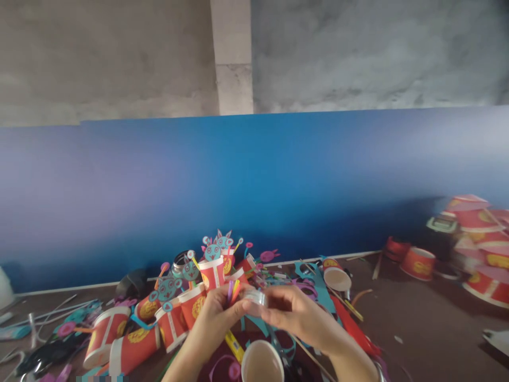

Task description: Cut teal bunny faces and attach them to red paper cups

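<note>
My left hand (220, 315) is closed around thin purple, orange and yellow strips (234, 291) that poke up beside its thumb. Between both hands is a shiny, clear roll of tape (255, 298); my right hand (298, 318) pinches its right side, and my left fingertips touch it too. Fingers hide part of the roll. Just below the hands stands a paper cup (262, 363) with its mouth facing up. A yellow stick-like piece (234, 346) lies left of that cup, and the dark handles of a tool (280, 347) show on its right.
Several red paper cups (137, 347) lie or stand at the left, some with teal animal faces (212, 249). Teal paper scraps (322, 286) and a tipped cup (337, 278) are at right. Stacked red cups (491, 260) stand far right. A blue panel (254, 175) borders the table.
</note>
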The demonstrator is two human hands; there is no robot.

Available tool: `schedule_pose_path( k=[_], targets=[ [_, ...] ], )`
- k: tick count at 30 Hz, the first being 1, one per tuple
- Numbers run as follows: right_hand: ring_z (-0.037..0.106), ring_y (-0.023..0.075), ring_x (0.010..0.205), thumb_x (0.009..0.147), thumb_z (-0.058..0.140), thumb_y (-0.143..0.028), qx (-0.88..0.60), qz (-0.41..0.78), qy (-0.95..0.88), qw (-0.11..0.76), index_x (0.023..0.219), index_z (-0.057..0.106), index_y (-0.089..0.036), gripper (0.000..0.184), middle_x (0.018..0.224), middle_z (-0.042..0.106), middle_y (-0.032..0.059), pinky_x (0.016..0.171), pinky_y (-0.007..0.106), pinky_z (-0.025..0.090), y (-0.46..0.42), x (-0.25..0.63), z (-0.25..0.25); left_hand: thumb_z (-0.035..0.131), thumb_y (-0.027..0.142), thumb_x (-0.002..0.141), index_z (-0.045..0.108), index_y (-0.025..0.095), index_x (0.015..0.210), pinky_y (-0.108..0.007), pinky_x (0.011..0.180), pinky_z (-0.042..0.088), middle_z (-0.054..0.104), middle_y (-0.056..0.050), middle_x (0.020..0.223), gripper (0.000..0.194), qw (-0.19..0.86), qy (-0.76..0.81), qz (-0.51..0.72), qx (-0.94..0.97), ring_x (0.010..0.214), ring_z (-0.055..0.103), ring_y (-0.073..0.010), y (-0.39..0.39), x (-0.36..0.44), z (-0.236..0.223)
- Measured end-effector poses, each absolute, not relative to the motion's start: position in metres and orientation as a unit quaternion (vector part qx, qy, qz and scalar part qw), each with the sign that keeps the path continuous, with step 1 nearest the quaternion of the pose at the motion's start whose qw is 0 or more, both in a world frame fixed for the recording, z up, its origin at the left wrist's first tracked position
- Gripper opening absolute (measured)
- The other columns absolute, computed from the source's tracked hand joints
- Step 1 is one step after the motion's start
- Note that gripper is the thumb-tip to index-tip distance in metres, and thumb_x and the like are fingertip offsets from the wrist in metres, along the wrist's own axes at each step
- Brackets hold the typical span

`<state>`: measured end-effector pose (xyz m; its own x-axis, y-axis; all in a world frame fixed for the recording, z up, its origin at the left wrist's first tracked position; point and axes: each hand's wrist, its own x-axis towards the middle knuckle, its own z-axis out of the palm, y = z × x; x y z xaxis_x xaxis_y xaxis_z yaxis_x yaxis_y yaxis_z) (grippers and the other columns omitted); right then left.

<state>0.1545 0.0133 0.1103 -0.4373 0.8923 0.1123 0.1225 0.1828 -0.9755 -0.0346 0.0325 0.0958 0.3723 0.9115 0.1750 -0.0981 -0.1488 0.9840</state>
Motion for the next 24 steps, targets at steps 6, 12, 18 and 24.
schedule_pose_path(
  k=[6,12,18,24],
  targets=[
    [0.052,0.0167,0.075,0.073,0.069,-0.027,-0.47,0.267,-0.723,0.43,0.072,0.067,-0.018,0.009,0.078,0.055,0.0015,0.068,0.027,0.04,0.018,0.146,0.104,0.073,0.041,0.067,0.064,0.014,0.091,-0.019,0.052,0.038,0.048,0.006,0.052,0.036,0.487,0.395,0.489,0.606,0.049,0.043,-0.0087,0.032,-0.029,0.09],
    [0.052,0.0184,0.086,0.072,0.067,-0.014,-0.472,0.193,-0.749,0.423,0.072,0.061,-0.02,0.008,0.09,0.051,0.0028,0.077,0.029,0.044,0.012,0.141,0.109,0.069,0.034,0.069,0.066,0.016,0.071,-0.019,0.051,0.035,0.05,0.005,0.051,0.018,0.358,0.467,0.509,0.628,0.051,0.044,-0.011,0.025,-0.016,0.094],
    [0.051,0.0186,0.094,0.073,0.061,-0.005,-0.457,0.176,-0.763,0.423,0.074,0.06,-0.02,0.015,0.096,0.052,0.003,0.083,0.029,0.043,0.009,0.139,0.111,0.061,0.033,0.075,0.063,0.015,0.07,-0.02,0.052,0.034,0.054,0.003,0.058,0.019,0.344,0.479,0.488,0.643,0.054,0.044,-0.0116,0.024,-0.012,0.091],
    [0.051,0.019,0.096,0.072,0.06,-0.005,-0.456,0.159,-0.768,0.42,0.075,0.06,-0.02,0.015,0.1,0.053,0.0044,0.084,0.029,0.043,0.01,0.138,0.106,0.05,0.041,0.083,0.053,0.017,0.067,-0.02,0.05,0.031,0.047,0.004,0.056,0.029,0.288,0.485,0.454,0.69,0.055,0.043,-0.0114,0.029,-0.015,0.08]
  ],
)
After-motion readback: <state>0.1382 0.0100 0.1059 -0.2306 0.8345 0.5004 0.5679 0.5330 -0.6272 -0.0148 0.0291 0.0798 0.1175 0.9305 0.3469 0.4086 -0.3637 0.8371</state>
